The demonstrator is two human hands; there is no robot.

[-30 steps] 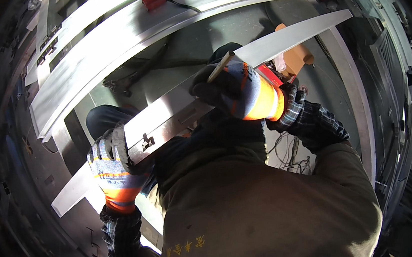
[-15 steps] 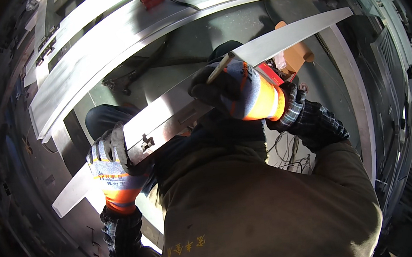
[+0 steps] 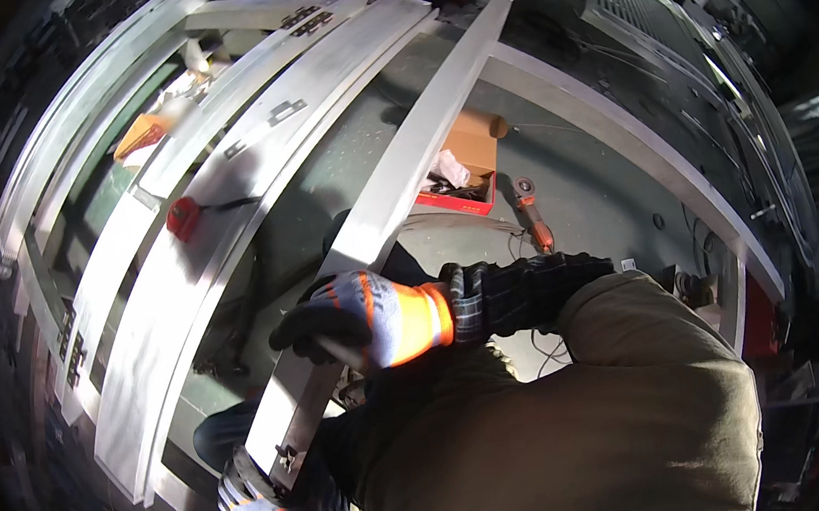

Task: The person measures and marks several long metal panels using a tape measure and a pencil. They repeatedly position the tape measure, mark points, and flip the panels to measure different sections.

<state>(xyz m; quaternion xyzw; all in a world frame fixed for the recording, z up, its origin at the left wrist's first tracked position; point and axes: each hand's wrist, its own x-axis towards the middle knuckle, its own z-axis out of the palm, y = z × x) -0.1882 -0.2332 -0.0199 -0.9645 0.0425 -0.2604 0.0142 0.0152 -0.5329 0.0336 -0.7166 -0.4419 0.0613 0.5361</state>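
Observation:
A long silvery metal bar [image 3: 417, 135] slants over my lap, from the lower left up to the top middle. My left hand [image 3: 269, 510], in a grey, orange and black glove, is closed around its lower part, beside a small cutout [image 3: 288, 458] in its side face. Over the bar's middle is my right hand [image 3: 352, 323], gloved alike, with its fingers curled round a thin, pale stick-like tool [image 3: 342, 352]. The tool's lower end is blurred and points down along the bar; its exact kind does not show. The right hand hides part of the bar.
Wide metal frame pieces [image 3: 165, 346] lie to the left, with a small red tool [image 3: 183, 219] on one. Beyond the bar stand an open red box [image 3: 469, 201] with a brown flap and an orange power tool [image 3: 534, 222] on the floor. Another metal beam [image 3: 616, 129] curves along the right.
The view has turned, and the bar now runs more steeply across it. My right hand is nearer my left, and its stick-like tool now points downward instead of up. The left hand keeps its hold.

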